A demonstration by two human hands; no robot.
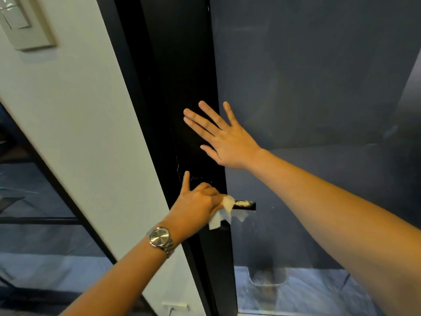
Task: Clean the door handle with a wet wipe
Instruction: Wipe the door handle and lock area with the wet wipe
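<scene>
Two hands, one wipe and one handle at a dark door.
Nearest, one watch sits on the left wrist. The left hand curls around the white wipe, forefinger straight, holding it on the black handle at the door's edge. Above, the right hand lies flat on the door, fingers spread, holding nothing. Farthest, one light switch.

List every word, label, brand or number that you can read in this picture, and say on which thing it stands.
No text can be read in this picture.
On the wristwatch: any mark on the dial is too small and blurred to read.
On the wall switch plate: no label visible.
On the wet wipe and the door handle: no print visible.
</scene>
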